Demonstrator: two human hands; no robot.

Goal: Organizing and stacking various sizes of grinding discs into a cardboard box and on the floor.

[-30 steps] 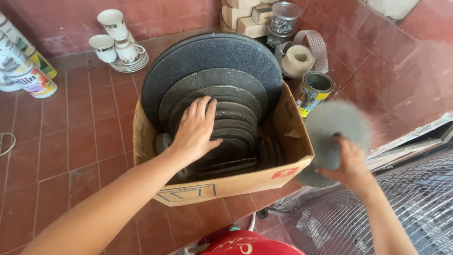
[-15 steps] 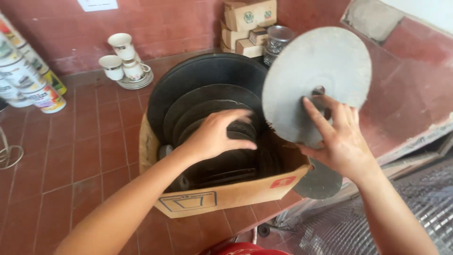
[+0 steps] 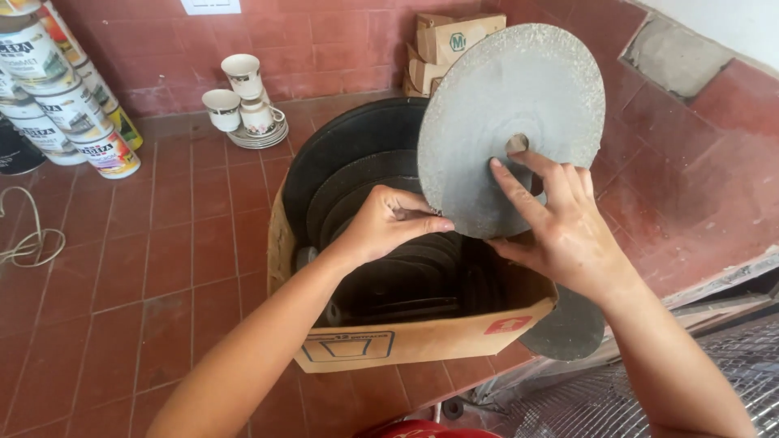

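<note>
the big grey disc (image 3: pixel 511 105) looks like dull metal, matt with a gritty, rough rim. the box (image 3: pixel 422 341) is plain brown cardboard, a bit worn. dark discs (image 3: pixel 357 154) inside look matt too. the cups (image 3: pixel 243 77) are glossy ceramic, floor tiles (image 3: pixel 162 259) matt red.

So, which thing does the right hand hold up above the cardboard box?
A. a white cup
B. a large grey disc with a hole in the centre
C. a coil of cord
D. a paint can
B: the right hand presses its fingers on a round grey disc with a centre hole, raised above the cardboard box, while the left hand pinches the disc's lower edge.
</note>
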